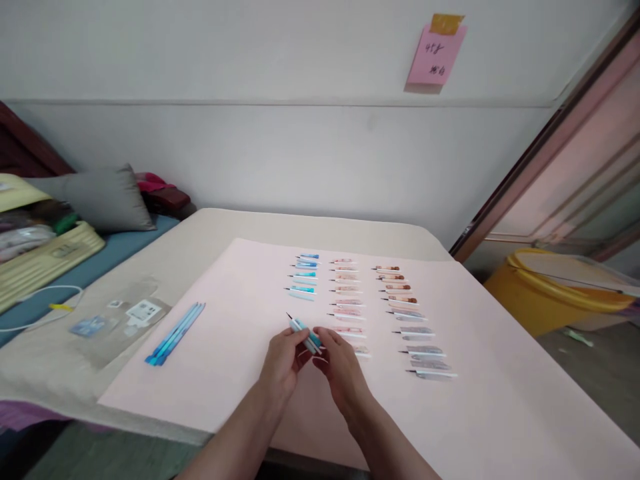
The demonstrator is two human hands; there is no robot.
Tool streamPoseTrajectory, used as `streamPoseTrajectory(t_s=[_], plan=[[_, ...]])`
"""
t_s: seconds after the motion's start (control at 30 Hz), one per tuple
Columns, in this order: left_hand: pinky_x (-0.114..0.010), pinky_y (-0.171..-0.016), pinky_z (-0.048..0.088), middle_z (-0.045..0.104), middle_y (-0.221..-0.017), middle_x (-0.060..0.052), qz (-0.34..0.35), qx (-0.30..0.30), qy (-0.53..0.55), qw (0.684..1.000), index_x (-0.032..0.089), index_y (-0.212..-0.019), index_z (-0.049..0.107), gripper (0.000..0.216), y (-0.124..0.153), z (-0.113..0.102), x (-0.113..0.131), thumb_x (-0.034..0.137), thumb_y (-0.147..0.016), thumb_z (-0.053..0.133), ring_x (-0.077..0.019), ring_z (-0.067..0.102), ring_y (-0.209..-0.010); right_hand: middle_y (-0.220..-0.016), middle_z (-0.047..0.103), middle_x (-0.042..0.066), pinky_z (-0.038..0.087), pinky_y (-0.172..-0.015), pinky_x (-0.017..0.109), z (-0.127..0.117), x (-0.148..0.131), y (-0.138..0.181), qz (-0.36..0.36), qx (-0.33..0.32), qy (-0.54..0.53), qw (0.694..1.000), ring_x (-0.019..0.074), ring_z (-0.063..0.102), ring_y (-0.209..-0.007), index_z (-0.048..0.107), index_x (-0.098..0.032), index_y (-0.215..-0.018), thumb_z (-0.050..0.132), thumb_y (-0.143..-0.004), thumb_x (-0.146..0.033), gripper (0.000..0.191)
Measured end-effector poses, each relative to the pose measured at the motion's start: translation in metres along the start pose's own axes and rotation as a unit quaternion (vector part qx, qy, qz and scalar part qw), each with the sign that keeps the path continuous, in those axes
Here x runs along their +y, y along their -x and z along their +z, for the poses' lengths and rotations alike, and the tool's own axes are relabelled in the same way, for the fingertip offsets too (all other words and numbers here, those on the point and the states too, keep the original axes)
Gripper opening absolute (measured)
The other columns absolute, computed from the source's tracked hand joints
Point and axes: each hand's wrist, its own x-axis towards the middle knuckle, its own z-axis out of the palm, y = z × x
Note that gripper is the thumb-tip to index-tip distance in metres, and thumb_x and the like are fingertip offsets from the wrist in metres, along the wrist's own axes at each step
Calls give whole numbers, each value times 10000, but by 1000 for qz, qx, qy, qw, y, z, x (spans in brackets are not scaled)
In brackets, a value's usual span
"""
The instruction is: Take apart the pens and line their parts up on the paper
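My left hand (281, 360) and my right hand (341, 363) meet over a pale pink sheet (240, 347) on the table. Both hands are closed around a small bundle of blue pens (305, 331), whose dark tips point up and to the left. Beyond the hands, pens lie in three rows: blue ones (304, 275), pink ones (346, 293) and brown to grey ones (410, 317). Two or three long blue pen barrels (175, 333) rest on the sheet to the left.
A clear plastic packet (123, 319) lies on the beige table cover at the left. Farther left are a grey pillow (103, 197), a yellow basket (45, 257) and a white cable (47, 303). A yellow tub (545, 290) stands at the right. A pink note (436, 57) hangs on the wall.
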Motion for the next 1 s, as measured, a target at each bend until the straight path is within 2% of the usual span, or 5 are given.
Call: streamPoseTrajectory(t_s=[0.23, 0.6, 0.8, 0.87, 1.0], plan=[[-218, -553, 463, 599, -665, -34, 36, 22, 30, 999, 121, -714, 591, 136, 0, -2, -4, 168, -636, 692, -103, 562, -579, -681, 621, 20, 431, -553, 246, 7, 3, -1, -26, 25, 32, 999, 147, 552, -635, 650, -166, -801, 726, -592, -272, 246], [-213, -540, 430, 584, -676, -10, 41, -7, 38, 998, 136, -736, 579, 204, -7, -8, -10, 241, -626, 715, -92, 543, -586, -596, 621, 12, 486, -583, 273, 12, 10, -5, -21, 38, -8, 999, 142, 582, -561, 669, -143, -769, 754, -528, -239, 273], [-153, -441, 340, 496, -583, 43, 7, 30, -25, 999, 144, -703, 570, 226, -11, -12, 6, 232, -583, 741, -34, 440, -489, -593, 606, 0, 486, -570, 289, 9, 5, -11, -30, 24, 13, 999, 134, 576, -506, 670, -137, -754, 738, -540, -211, 236], [-146, -423, 322, 477, -568, 46, 2, 16, -44, 999, 142, -706, 575, 227, -14, -15, 15, 243, -587, 739, -30, 426, -474, -579, 598, -3, 479, -552, 286, 7, 1, -11, -29, 21, 14, 999, 135, 575, -495, 669, -135, -751, 738, -534, -207, 239], [-140, -426, 338, 498, -566, 34, 37, -7, -105, 994, 139, -737, 609, 227, -22, -24, 32, 276, -604, 732, -30, 444, -464, -549, 581, -13, 474, -533, 278, 5, -3, -13, -21, 18, 9, 1000, 131, 568, -477, 668, -133, -741, 742, -520, -196, 241]])
